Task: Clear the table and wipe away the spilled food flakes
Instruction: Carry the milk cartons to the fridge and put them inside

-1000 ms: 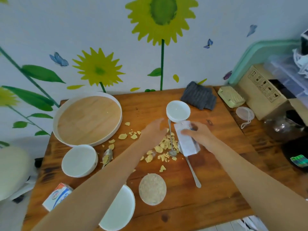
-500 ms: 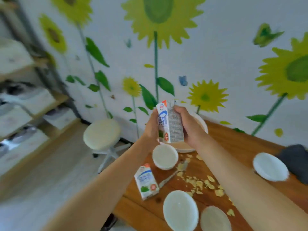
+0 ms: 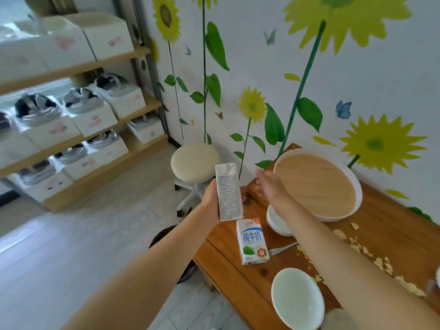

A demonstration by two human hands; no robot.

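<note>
While the left hand (image 3: 210, 201) grips a milk carton (image 3: 228, 192) upright, just past the table's left edge and over the floor, the right hand (image 3: 267, 186) hangs empty above the table's far left corner, fingers loosely spread and blurred. The held carton shows its printed side panel, the folded top pointing up.

A second carton (image 3: 252, 241) lies flat on the table (image 3: 238, 277) close to the left edge, blue and white face up, just below the held one. A spoon (image 3: 282, 249) lies just right of it, the handle end almost at the carton and the rest hidden under the right forearm. Beyond the lying carton, a white bowl (image 3: 276, 222) sits partly covered by the right wrist, touching or nearly touching the rim of a round tray (image 3: 354, 184) with a wooden base, which fills the far left corner by the wall.

Another white bowl (image 3: 296, 301) stands near the front edge, empty. Pale yellow flakes (image 3: 383, 263) lie scattered across the tabletop to the right of the forearm, from near the tray toward the front right; some more peek out by the near bowl's rim. A blurred round thing at the bottom edge, right of the near bowl, cannot be made out.

Off the table, a cream stool (image 3: 194, 161) stands on the floor by the sunflower wall, behind the held carton. A dark round bin (image 3: 166, 236) shows under the left forearm, beside the table's left edge. Shelves (image 3: 78, 139) with white boxes line the room's left side.
</note>
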